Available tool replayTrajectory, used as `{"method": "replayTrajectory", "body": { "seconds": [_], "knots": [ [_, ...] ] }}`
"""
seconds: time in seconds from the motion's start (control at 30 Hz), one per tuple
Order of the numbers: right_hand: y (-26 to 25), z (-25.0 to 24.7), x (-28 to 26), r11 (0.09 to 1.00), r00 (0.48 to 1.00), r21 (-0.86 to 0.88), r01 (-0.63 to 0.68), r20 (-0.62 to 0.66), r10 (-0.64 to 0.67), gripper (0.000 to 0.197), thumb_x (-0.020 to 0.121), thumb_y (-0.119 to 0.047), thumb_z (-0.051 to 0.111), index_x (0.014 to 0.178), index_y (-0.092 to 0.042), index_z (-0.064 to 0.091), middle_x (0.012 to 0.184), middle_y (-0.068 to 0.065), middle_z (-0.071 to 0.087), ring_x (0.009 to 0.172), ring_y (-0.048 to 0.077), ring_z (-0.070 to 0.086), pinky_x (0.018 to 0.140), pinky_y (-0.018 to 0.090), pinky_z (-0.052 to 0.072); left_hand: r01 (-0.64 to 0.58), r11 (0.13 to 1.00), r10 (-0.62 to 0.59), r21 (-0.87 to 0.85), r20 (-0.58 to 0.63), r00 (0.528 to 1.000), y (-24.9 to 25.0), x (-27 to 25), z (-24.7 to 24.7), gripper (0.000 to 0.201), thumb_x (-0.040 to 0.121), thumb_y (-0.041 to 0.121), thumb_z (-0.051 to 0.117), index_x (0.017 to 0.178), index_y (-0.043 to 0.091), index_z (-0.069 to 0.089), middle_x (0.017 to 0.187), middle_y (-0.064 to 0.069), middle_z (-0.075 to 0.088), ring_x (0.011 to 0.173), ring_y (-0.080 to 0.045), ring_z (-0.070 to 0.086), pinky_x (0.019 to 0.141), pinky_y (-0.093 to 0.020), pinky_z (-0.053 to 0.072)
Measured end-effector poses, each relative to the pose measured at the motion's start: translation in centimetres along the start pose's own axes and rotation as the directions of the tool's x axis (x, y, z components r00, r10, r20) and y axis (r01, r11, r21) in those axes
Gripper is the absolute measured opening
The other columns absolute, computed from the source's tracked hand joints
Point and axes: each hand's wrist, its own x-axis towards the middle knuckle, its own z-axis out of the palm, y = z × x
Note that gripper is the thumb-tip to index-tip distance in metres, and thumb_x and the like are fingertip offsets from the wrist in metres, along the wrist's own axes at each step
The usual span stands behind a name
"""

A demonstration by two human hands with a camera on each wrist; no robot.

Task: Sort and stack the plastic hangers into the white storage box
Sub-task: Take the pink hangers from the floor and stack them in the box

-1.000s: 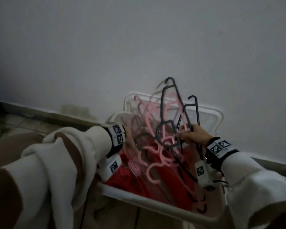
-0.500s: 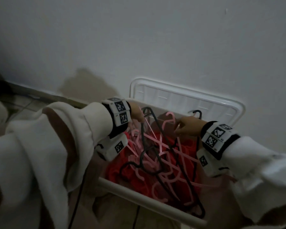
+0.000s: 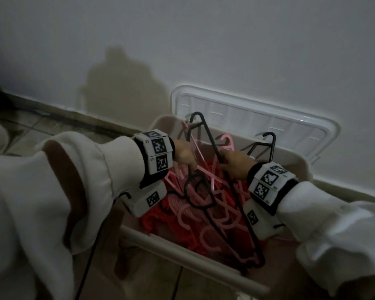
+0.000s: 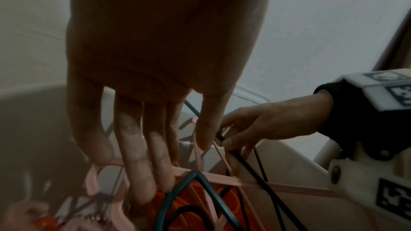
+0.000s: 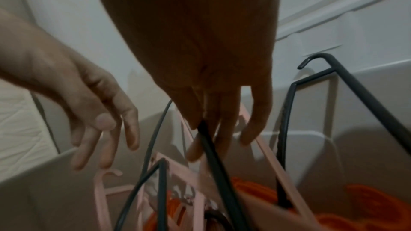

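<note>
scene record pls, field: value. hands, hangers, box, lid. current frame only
left hand: left hand inside the box, fingers straight, tips touching the pink plastic hangers
right hand: right hand pinches the bar of a black plastic hanger
black hanger pose: tilted, hook end raised above the pile
second black hanger: second black plastic hanger leans at the far wall, hook up
container: white plastic storage box, open
contents: tangled pink and black hangers over a red pile
lid: clear white plastic lid upright against the wall behind the box
</note>
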Motion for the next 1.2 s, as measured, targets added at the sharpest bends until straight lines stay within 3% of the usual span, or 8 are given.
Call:
{"method": "replayTrajectory", "body": {
  "seconds": [0.1, 0.23, 0.33, 0.47, 0.57, 0.77, 1.0, 1.2],
  "knots": [
    [0.6, -0.4, 0.1, 0.962, 1.000, 0.275, 0.000, 0.003, -0.001, 0.029, 0.094, -0.004, 0.041, 0.122, -0.005, 0.048, 0.098, 0.019, 0.064, 0.095, 0.034, 0.060, 0.091, 0.041, 0.046, -0.003, 1.000, 0.003, 0.026, -0.017, 1.000, -0.6, 0.4, -0.1, 0.035, 0.096, 0.011, 0.046, 0.122, -0.011, 0.052, 0.123, -0.022, 0.059, 0.102, -0.034, 0.063, 0.029, -0.013, 0.038],
    [1.3, -0.8, -0.4, 0.757, 0.998, 0.653, 0.005, 0.046, -0.045, 0.020, 0.097, 0.000, 0.032, 0.089, -0.012, 0.044, 0.061, 0.007, 0.047, 0.050, 0.024, 0.050, 0.057, 0.038, 0.047, -0.037, 0.999, 0.037, 0.005, -0.088, 0.995, -1.1, 0.4, -0.5, 0.030, 0.096, 0.013, 0.046, 0.117, -0.007, 0.056, 0.113, -0.018, 0.065, 0.066, -0.022, 0.061, 0.032, -0.013, 0.040],
    [1.8, -0.5, -0.9, 0.651, 0.990, 0.759, 0.020, 0.076, -0.119, 0.022, 0.099, 0.000, 0.028, 0.085, -0.012, 0.039, 0.059, 0.007, 0.038, 0.040, 0.016, 0.044, 0.049, 0.030, 0.039, -0.010, 1.000, 0.010, 0.000, -0.091, 0.996, -1.5, 0.2, -0.9, 0.030, 0.097, 0.013, 0.044, 0.119, -0.004, 0.055, 0.115, -0.018, 0.063, 0.076, -0.026, 0.059, 0.040, -0.018, 0.043],
    [1.6, 0.6, -1.1, 0.721, 0.988, 0.688, 0.080, 0.043, -0.151, 0.021, 0.098, 0.002, 0.030, 0.089, -0.013, 0.042, 0.065, 0.006, 0.046, 0.040, 0.003, 0.051, 0.046, 0.018, 0.043, 0.047, 0.998, -0.044, 0.030, -0.078, 0.996, -2.5, 0.0, -1.0, 0.036, 0.098, 0.019, 0.042, 0.123, -0.005, 0.053, 0.119, -0.017, 0.064, 0.087, -0.026, 0.061, 0.054, -0.020, 0.041],
    [0.8, 1.7, -0.8, 0.781, 0.983, 0.611, 0.129, 0.026, -0.183, 0.023, 0.097, 0.002, 0.035, 0.109, -0.010, 0.050, 0.091, 0.014, 0.059, 0.077, 0.007, 0.064, 0.071, 0.021, 0.049, 0.061, 0.996, -0.055, 0.067, -0.089, 0.995, -3.0, -0.1, -0.9, 0.035, 0.097, 0.020, 0.043, 0.121, -0.004, 0.055, 0.118, -0.013, 0.065, 0.071, -0.020, 0.061, 0.055, -0.019, 0.040],
    [-1.4, 2.7, 0.0, 0.614, 0.964, 0.771, 0.171, -0.002, -0.265, 0.030, 0.098, 0.002, 0.031, 0.090, -0.024, 0.044, 0.065, 0.008, 0.057, 0.048, 0.006, 0.061, 0.051, 0.022, 0.052, -0.055, 0.998, 0.064, 0.042, -0.245, 0.967, -4.1, 0.1, -1.6, 0.019, 0.092, 0.017, 0.053, 0.095, 0.000, 0.062, 0.096, -0.014, 0.068, 0.061, -0.017, 0.061, 0.058, -0.024, 0.046],
    [0.7, -0.7, 0.0, 0.195, 0.985, 0.965, 0.175, -0.171, -0.034, 0.021, 0.100, -0.003, 0.029, 0.084, -0.012, 0.040, 0.048, -0.003, 0.054, 0.045, 0.010, 0.060, 0.045, 0.021, 0.052, -0.329, 0.944, 0.257, -0.028, -0.563, 0.786, -3.9, -0.7, -2.7, 0.035, 0.092, 0.020, 0.054, 0.060, 0.010, 0.062, 0.048, 0.006, 0.060, 0.031, -0.002, 0.050, 0.040, -0.010, 0.041],
    [1.8, -2.2, -1.4, -0.019, 0.966, 0.968, 0.251, -0.249, 0.068, 0.022, 0.101, -0.007, 0.030, 0.083, -0.015, 0.040, 0.055, -0.001, 0.059, 0.060, 0.014, 0.067, 0.052, 0.027, 0.055, -0.244, 0.970, 0.239, -0.013, -0.160, 0.958, -2.9, -0.9, -1.2, 0.048, 0.094, 0.046, 0.044, 0.091, 0.006, 0.069, 0.092, -0.008, 0.073, 0.067, -0.018, 0.069, 0.059, -0.019, 0.050]
  ]
}}
